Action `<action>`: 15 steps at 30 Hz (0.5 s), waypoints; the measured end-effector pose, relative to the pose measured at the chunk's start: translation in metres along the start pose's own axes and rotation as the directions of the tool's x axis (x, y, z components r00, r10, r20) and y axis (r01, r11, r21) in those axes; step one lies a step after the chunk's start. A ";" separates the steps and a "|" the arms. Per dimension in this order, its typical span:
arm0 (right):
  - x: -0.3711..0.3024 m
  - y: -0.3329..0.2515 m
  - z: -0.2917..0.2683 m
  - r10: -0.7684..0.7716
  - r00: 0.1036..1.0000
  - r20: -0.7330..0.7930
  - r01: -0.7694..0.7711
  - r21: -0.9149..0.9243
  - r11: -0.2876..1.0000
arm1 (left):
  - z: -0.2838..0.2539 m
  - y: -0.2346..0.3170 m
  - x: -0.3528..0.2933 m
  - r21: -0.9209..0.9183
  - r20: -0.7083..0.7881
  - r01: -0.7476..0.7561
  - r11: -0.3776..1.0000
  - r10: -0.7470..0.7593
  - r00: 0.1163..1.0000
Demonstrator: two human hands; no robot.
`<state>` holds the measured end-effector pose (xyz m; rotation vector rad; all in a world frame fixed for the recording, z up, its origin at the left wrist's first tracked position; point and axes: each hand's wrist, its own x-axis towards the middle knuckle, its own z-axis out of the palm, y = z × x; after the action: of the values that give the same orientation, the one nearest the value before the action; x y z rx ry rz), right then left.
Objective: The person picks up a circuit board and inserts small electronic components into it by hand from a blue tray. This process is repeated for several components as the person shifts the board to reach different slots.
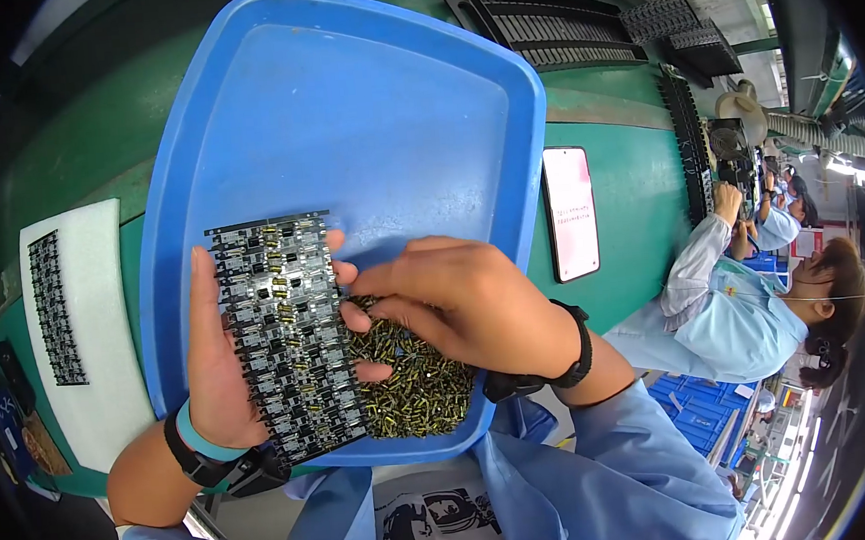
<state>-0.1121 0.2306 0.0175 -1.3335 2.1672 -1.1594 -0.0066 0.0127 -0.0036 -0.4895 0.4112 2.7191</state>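
My left hand [216,380] grips a panel of small circuit boards [298,350], its palm along the left side and fingertips round the right edge. Rows of black-and-silver boards fill the panel, and some brass-coloured parts sit on them. My right hand [474,292] is at the panel's right edge, thumb and forefinger pinched together; whatever lies between them is too small to make out. Beneath it, a heap of small brass-coloured metal parts [421,391] lies in the near right corner of a large blue tray [361,104].
To the left, another board panel [57,306] rests on a white foam pad [109,383]. A phone [572,215] lies right of the tray on the green bench [616,167]. Black racks [556,26] stand at the back. A co-worker in light blue [727,320] works at the right.
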 end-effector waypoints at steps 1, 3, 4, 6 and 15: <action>0.002 -0.002 -0.001 0.046 0.998 -0.038 -0.045 0.035 0.998 | 0.000 0.000 0.000 0.001 -0.001 0.002 1.000 -0.002 1.000; 0.006 -0.004 -0.002 0.137 0.985 -0.101 -0.126 0.113 0.986 | 0.002 0.000 -0.003 0.000 -0.036 -0.008 1.000 0.008 0.999; 0.006 -0.003 0.000 0.136 0.986 -0.098 -0.124 0.116 0.985 | 0.002 0.000 -0.003 0.000 -0.056 -0.014 1.000 0.014 0.998; 0.005 0.004 0.005 0.092 0.977 -0.192 -0.048 0.225 0.973 | 0.002 -0.004 0.001 -0.005 -0.037 0.000 1.000 0.000 0.999; -0.031 0.022 -0.038 0.230 0.814 -0.534 -0.321 -0.082 0.944 | -0.003 0.001 0.000 -0.013 0.043 0.020 1.000 -0.020 0.999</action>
<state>-0.1337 0.2795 0.0197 -0.7634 2.7822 -1.3521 -0.0062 0.0107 -0.0059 -0.4358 0.3751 2.7096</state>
